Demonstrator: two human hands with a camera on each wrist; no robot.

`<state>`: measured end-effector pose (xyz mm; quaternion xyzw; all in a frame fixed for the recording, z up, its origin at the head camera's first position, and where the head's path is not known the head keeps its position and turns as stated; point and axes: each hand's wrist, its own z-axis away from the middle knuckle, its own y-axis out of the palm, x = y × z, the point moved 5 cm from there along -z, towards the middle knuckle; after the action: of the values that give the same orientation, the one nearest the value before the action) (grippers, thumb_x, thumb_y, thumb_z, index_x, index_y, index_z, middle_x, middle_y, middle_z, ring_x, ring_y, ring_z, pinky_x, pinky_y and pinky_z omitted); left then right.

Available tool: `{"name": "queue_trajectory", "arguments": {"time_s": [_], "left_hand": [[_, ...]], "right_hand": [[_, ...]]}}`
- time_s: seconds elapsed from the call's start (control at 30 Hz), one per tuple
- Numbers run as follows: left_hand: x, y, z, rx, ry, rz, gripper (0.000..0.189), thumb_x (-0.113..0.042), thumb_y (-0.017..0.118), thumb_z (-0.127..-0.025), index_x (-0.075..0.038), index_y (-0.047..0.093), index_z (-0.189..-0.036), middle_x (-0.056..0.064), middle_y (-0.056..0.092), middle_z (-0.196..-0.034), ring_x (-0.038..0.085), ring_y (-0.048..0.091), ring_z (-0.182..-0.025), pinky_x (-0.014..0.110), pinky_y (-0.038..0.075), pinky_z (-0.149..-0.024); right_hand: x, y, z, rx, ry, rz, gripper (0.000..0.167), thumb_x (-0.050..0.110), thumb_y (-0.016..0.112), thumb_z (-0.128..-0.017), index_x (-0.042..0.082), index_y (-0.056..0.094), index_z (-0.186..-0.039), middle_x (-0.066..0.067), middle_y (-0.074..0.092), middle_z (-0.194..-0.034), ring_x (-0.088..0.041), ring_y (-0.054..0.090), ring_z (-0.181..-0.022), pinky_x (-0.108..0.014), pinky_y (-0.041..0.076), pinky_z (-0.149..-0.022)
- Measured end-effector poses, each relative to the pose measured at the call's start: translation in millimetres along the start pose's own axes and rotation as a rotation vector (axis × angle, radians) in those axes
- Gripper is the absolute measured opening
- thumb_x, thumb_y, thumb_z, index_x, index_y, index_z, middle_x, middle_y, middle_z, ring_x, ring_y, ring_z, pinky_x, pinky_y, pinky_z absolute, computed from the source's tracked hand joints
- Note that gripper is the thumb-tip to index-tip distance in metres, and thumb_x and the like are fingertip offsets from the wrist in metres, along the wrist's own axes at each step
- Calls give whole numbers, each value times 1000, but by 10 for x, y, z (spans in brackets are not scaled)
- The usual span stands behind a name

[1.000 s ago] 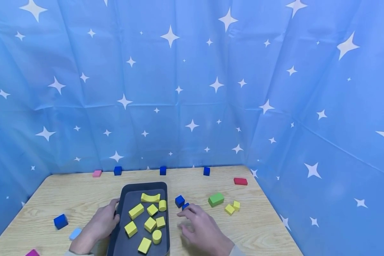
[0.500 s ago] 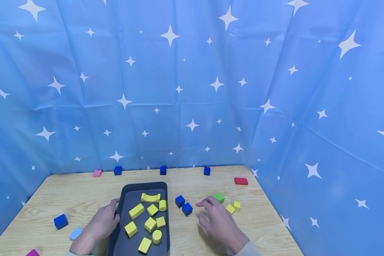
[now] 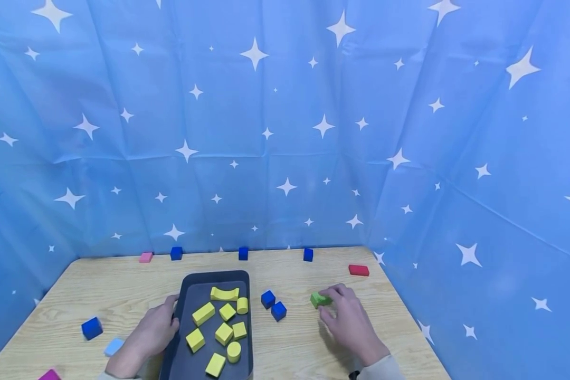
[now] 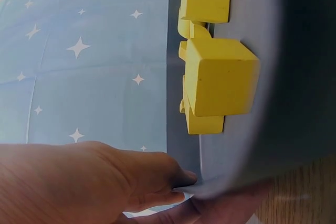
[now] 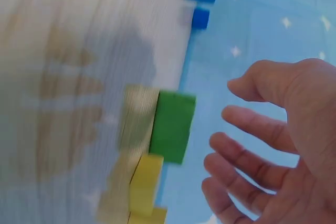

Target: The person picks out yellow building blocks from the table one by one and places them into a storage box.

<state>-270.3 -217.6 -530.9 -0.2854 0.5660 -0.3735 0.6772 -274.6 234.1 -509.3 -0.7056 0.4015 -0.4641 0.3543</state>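
My left hand (image 3: 154, 330) grips the left rim of a dark tray (image 3: 195, 364); the left wrist view shows the thumb and fingers pinching its edge. Inside the tray lie several yellow blocks (image 3: 224, 333), among them cuboids, cylinders and an arched piece. To the right, my right hand (image 3: 349, 322) hovers by a green block (image 3: 317, 300) and partly covers it in the head view. From the right wrist view, the fingers (image 5: 257, 129) are spread and loosely bent, apart from the green block. Yellow blocks (image 5: 145, 184) sit beside it, hidden behind the hand in the head view.
Between tray and right hand stand two blue cubes (image 3: 278, 311). More blue cubes (image 3: 243, 253), a pink block (image 3: 145, 257) and a red block (image 3: 359, 270) line the back. Left lie a blue cube (image 3: 92, 328), a light-blue block (image 3: 114, 346) and a magenta block (image 3: 50, 374). A starry curtain (image 3: 285, 132) encloses the table.
My right hand has moved right, from above the two blue cubes to the green block, and now covers the small yellow blocks. The left hand and tray have stayed in place.
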Motion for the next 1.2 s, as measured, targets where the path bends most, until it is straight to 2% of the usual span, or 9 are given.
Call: {"name": "queue_trajectory", "arguments": {"time_s": [0.3,0.47,0.67,0.77,0.97,1.2], "left_hand": [[3,11,-11,-5,6,6,62,-3,63,-113,18,41,-167,34,78,-131,26,76,-97,40,64,-75],[-2,12,-20,-5,0,11,63,-3,63,-113,18,40,-168,34,78,-131,25,74,-95,39,63,-73],[1,16,-15,-6,-3,13,63,-3,62,-113,18,40,-168,35,78,-131,25,73,-93,37,61,-71],[10,21,-11,-1,-6,15,62,-3,62,-113,18,40,-168,35,77,-132,25,73,-93,37,61,-71],[14,25,-2,0,-3,21,63,-2,62,-113,19,39,-168,34,78,-130,24,73,-92,38,60,-71],[9,19,1,-8,1,24,62,-2,62,-113,19,40,-168,36,78,-132,25,74,-95,39,61,-73]], "right_hand": [[-377,-106,7,-26,84,11,33,13,87,-102,11,84,-135,-16,77,-139,-38,73,-124,-59,68,-98],[-508,-110,-2,5,114,7,32,12,83,-106,9,83,-137,-19,76,-139,-40,73,-127,-60,69,-101],[-580,-99,-2,45,126,6,33,5,80,-104,7,83,-136,-21,76,-136,-39,77,-123,-58,70,-99],[-606,-84,-6,56,132,2,32,2,80,-103,5,83,-135,-21,77,-134,-38,79,-121,-60,70,-102],[-647,-68,-11,75,168,-30,31,-2,78,-103,3,83,-134,-19,79,-132,-34,79,-120,-54,71,-100],[-647,-81,-27,78,161,-34,27,-4,80,-102,1,84,-129,-16,80,-122,-28,79,-111,-49,72,-93]]}}
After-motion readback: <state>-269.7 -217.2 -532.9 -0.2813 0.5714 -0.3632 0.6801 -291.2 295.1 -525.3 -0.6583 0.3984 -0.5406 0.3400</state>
